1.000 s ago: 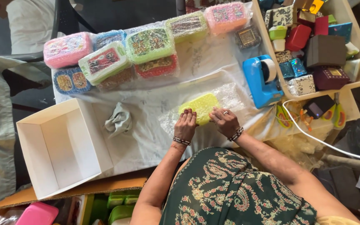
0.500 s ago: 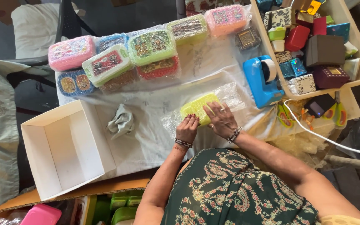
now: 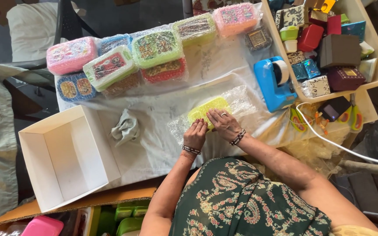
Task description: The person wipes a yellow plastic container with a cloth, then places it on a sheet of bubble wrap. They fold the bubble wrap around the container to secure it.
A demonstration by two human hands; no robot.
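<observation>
A yellow-green box (image 3: 207, 110) lies on a sheet of bubble wrap (image 3: 239, 98) on the white cloth-covered table (image 3: 154, 140). My left hand (image 3: 195, 134) presses the wrap at the box's near left side. My right hand (image 3: 222, 124) lies flat over the box's near right part, fingers spread on the wrap. Both wrists wear bracelets, and a ring sits on my right hand.
Several bubble-wrapped colourful boxes (image 3: 154, 46) line the far side. A blue tape dispenser (image 3: 274, 83) stands right of the box. A cream tray (image 3: 375, 48) of small boxes is far right. An open white carton (image 3: 62, 157), a crumpled grey cloth (image 3: 127, 126) and a white cable (image 3: 342, 146) lie nearby.
Both hands have stayed on the wrapped box, shifting only slightly as they press the wrap. The view has drifted a little.
</observation>
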